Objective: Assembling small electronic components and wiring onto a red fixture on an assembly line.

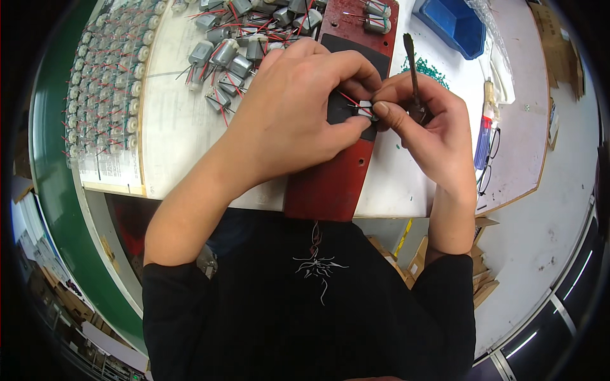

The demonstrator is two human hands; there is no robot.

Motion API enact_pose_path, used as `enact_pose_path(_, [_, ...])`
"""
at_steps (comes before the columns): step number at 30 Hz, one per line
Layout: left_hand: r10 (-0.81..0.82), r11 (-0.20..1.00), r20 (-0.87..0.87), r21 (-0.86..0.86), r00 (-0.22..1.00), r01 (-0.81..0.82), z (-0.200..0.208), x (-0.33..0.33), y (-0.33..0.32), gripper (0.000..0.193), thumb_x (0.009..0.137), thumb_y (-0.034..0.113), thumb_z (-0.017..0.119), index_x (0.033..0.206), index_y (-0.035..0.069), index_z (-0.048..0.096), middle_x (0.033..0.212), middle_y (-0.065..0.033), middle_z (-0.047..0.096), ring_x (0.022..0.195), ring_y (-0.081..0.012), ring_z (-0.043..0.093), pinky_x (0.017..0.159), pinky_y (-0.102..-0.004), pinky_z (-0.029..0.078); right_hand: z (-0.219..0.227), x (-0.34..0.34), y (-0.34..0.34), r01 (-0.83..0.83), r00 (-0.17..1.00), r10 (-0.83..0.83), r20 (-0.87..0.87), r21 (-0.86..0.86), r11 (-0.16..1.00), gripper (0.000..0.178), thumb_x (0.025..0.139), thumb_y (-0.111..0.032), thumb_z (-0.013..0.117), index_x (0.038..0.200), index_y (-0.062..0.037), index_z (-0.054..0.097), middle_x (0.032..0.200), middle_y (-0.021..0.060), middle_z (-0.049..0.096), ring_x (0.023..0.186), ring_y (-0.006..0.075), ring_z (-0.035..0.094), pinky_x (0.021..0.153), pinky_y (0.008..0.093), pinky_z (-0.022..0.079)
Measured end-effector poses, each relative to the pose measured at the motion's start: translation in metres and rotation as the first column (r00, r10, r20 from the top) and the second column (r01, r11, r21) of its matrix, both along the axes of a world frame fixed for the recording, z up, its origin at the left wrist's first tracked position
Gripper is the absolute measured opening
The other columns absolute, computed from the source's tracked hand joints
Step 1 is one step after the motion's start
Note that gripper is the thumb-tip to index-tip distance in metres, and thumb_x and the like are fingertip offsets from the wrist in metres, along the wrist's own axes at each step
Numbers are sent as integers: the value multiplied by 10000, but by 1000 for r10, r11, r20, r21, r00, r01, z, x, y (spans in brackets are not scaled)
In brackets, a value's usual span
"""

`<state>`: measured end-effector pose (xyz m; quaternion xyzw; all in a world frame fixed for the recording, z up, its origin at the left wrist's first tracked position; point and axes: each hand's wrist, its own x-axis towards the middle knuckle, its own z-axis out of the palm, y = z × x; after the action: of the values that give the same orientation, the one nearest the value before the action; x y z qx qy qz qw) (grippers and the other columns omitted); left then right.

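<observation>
Over a red board (325, 187) with a black pad (346, 47), both my hands meet at a small grey motor (365, 109) with red and black wires. My left hand (298, 105) curls around it, its thumb and fingers gripping from the left. My right hand (432, 117) is closed, thumb and forefinger pinching at the motor's right end. A slim dark metal tool (412, 66) stands up out of my right hand, held in the curled fingers; its lower end is hidden. Two more motors (377, 18) rest on the board's far end.
A pile of wired grey motors (238, 47) lies beyond my left hand. Further left are rows of motors in clear packing (108, 89). To the right are a blue bin (452, 28), scattered tiny green pieces (429, 70), a blue-handled tool (484, 136) and glasses (490, 162).
</observation>
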<state>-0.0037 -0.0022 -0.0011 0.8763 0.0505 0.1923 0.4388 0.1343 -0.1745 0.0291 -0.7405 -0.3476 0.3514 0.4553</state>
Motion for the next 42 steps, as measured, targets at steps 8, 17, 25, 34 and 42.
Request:
enact_pose_path(8, [-11, 999, 1, 34, 1000, 11, -2, 1, 0, 289, 780, 140, 821, 1050, 87, 730, 934, -12, 751, 934, -230, 635, 929, -375, 465, -3, -1, -2, -24, 999, 22, 36, 54, 998, 166, 958, 28, 749, 1103, 62, 677, 985, 69, 709, 785, 124, 686, 670, 244, 565])
enact_pose_path(17, [20, 998, 54, 59, 998, -23, -6, 5, -5, 289, 778, 184, 871, 1042, 103, 786, 893, 5, 736, 875, -215, 620, 836, -356, 481, 1, 0, -1, 76, 995, -78, -65, -45, 996, 207, 948, 22, 765, 1133, 44, 674, 986, 61, 706, 767, 97, 663, 637, 215, 532])
enact_pose_path(25, [-46, 991, 40, 125, 998, 41, -6, 7, 1, 245, 783, 192, 870, 1028, 182, 868, 780, 11, 649, 819, -208, 578, 783, -352, 462, 9, 24, -20, -72, 981, 65, 182, 30, 997, 112, 1007, -60, 710, 1036, 38, 664, 922, 40, 695, 715, 99, 617, 620, 254, 501])
enact_pose_path(34, [-47, 989, 2, 139, 999, 46, -4, 8, 2, 224, 785, 206, 866, 1007, 174, 872, 792, 7, 655, 833, -199, 575, 783, -342, 462, 11, 16, -17, -184, 538, 435, 723, -402, 897, 304, 1050, -229, 640, 819, -35, 600, 702, 119, 607, 610, 324, 605, 553, 403, 461])
enact_pose_path(42, [-44, 987, -16, 151, 999, 46, -2, 9, 2, 227, 781, 204, 866, 1004, 161, 871, 791, 6, 651, 827, -198, 573, 773, -340, 462, -9, 16, -19, -116, 408, 422, 810, -413, 903, 350, 1054, -315, 643, 827, -60, 566, 663, 121, 562, 587, 367, 588, 530, 449, 461])
